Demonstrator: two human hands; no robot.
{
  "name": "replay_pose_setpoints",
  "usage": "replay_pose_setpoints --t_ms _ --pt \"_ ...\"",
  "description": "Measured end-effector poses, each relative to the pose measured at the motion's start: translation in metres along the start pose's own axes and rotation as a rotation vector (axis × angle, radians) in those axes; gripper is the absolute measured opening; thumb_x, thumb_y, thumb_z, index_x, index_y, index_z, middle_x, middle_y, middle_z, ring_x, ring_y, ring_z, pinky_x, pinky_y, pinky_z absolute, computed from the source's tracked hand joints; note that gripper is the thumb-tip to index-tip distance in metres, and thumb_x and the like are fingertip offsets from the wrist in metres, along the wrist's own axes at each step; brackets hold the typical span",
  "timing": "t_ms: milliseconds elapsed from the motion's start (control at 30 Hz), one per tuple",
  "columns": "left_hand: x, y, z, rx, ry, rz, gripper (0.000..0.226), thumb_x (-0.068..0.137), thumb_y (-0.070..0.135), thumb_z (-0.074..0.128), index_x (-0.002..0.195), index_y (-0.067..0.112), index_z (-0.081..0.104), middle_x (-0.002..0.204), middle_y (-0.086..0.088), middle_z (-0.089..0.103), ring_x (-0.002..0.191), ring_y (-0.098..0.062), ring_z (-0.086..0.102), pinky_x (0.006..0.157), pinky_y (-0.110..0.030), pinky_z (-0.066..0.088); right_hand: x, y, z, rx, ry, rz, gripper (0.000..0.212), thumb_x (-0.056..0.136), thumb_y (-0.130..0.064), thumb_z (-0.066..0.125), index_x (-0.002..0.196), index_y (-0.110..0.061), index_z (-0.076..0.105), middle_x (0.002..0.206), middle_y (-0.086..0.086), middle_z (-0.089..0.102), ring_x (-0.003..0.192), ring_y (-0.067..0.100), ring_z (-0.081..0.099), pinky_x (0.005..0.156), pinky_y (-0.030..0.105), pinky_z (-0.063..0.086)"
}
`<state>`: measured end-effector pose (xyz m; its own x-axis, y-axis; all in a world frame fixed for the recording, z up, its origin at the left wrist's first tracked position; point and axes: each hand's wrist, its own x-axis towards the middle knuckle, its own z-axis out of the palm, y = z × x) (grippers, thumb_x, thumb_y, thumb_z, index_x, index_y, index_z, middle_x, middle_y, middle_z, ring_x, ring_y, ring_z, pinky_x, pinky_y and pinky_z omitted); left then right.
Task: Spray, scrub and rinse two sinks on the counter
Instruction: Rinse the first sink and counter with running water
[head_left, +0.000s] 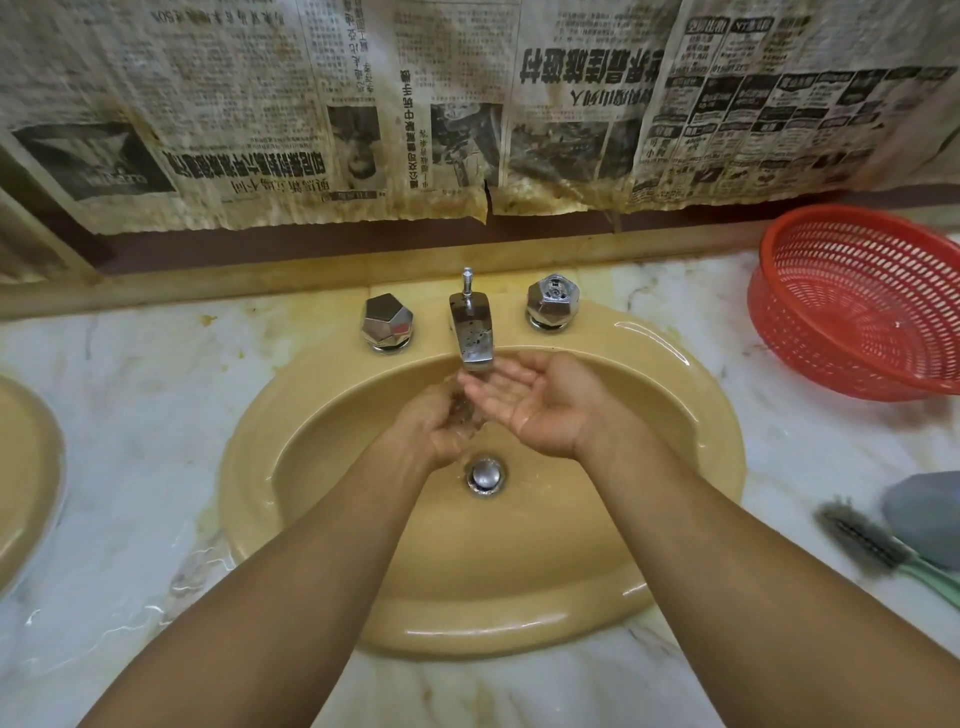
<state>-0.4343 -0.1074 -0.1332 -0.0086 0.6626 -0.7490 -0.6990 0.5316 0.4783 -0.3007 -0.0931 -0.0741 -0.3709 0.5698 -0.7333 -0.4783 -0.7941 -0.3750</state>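
Oval sink (311, 457) lying left-right, spout (472, 332) pointing at person, left hand (431, 428) and right hand (537, 408) cupped, empty

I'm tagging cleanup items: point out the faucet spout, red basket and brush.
faucet spout (470, 327): head view, on its top face.
red basket (852, 291): head view, on its mesh wall.
brush (860, 535): head view, on its bristles.

Newspaper sheets (467, 104) hanging above faucet (471, 332), showing Chinese print upside down; characters blurring, nothing reading clearly.
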Motion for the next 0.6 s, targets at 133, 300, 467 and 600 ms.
replay_pose_setpoints --t_ms 133,300,467,600 --pt "-0.007 0.006 0.008 -0.033 -0.071 -0.041 0.028 0.103 0.012 0.055 0.083 0.001 0.071 0.079 -0.013 0.075 0.064 -0.020 0.075 0.056 -0.028 0.062 -0.003 0.010 0.004 -0.032 0.010 0.007 0.037 0.107 -0.018 0.042 0.114 0.012 0.063 0.104 0.030 0.071 0.094 0.042 0.072 0.079 0.048 0.061" --pt "-0.012 0.010 0.008 -0.127 -0.078 -0.060 0.025 0.103 0.013 0.048 0.110 0.001 0.068 0.092 -0.017 0.075 0.081 -0.026 0.075 0.075 -0.039 0.063 -0.007 0.011 -0.004 0.239 0.012 -0.057 0.040 0.109 -0.018 0.037 0.108 0.013 0.063 0.120 0.030 0.065 0.126 0.042 0.058 0.109 0.049 0.047" --pt "-0.015 0.016 0.019 -0.126 -0.116 -0.065 0.038 0.106 0.023 0.039 0.106 0.002 0.070 0.101 -0.013 0.076 0.100 -0.025 0.075 0.092 -0.036 0.058 -0.011 0.033 -0.001 0.273 -0.098 0.006 0.043 0.108 -0.019 0.039 0.107 0.015 0.064 0.108 0.033 0.069 0.102 0.044 0.067 0.099 0.047 0.053" --pt "-0.020 0.008 0.040 -0.271 -0.212 -0.074 0.044 0.106 0.023 0.037 0.114 -0.003 0.071 0.118 -0.021 0.073 0.114 -0.032 0.071 0.105 -0.041 0.052 -0.028 0.006 -0.034 0.306 -0.106 -0.051 0.041 0.108 -0.015 0.037 0.110 0.015 0.065 0.110 0.031 0.070 0.093 0.043 0.072 0.084 0.051 0.060"
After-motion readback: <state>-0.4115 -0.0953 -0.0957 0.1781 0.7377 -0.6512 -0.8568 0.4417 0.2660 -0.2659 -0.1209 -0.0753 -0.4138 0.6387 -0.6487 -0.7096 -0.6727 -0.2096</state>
